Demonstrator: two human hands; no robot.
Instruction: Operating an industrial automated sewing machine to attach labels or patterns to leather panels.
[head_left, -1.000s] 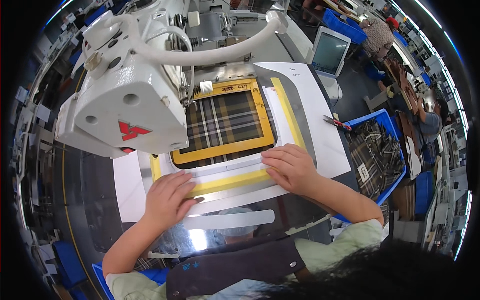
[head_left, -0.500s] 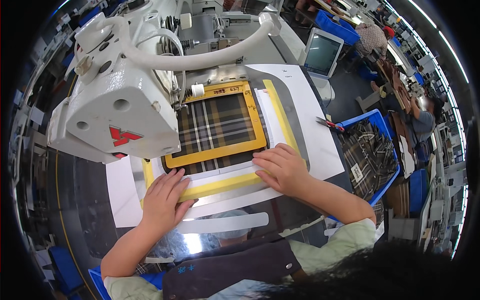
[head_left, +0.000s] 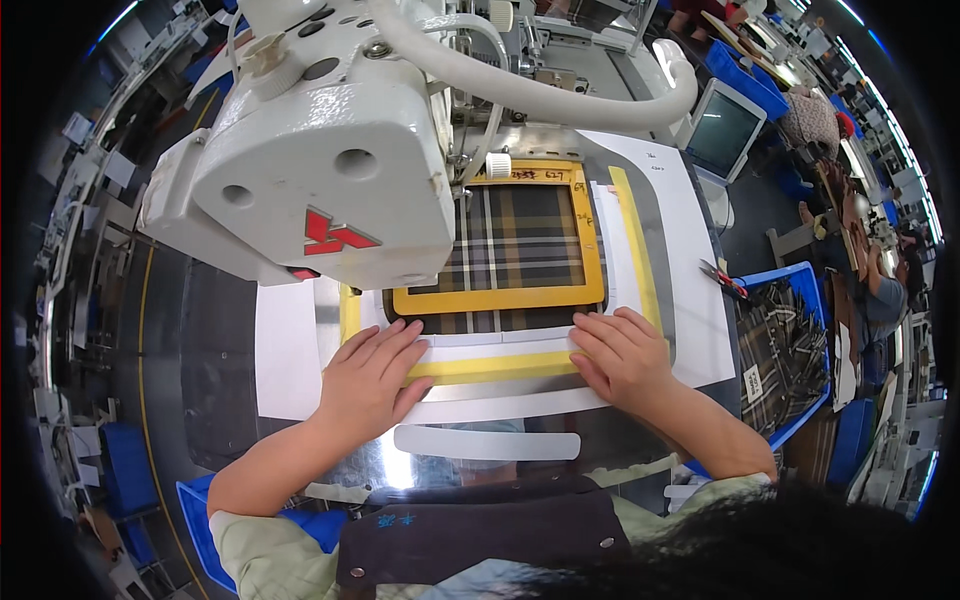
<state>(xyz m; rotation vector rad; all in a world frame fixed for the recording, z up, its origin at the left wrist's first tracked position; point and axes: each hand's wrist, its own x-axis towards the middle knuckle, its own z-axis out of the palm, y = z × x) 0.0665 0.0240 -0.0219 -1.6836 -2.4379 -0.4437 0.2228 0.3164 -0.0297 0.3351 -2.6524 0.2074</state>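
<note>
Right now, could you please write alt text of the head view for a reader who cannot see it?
A person's left hand and right hand rest palm down over a yellow strip, just in front of a yellow frame on plaid fabric. A white machine fills the upper left.

My view has swung; the white machine head (head_left: pixel 320 190), left hand (head_left: pixel 368 378) and right hand (head_left: pixel 632 365) appear farther right; the yellow frame (head_left: pixel 500 299) looks more level.
</note>
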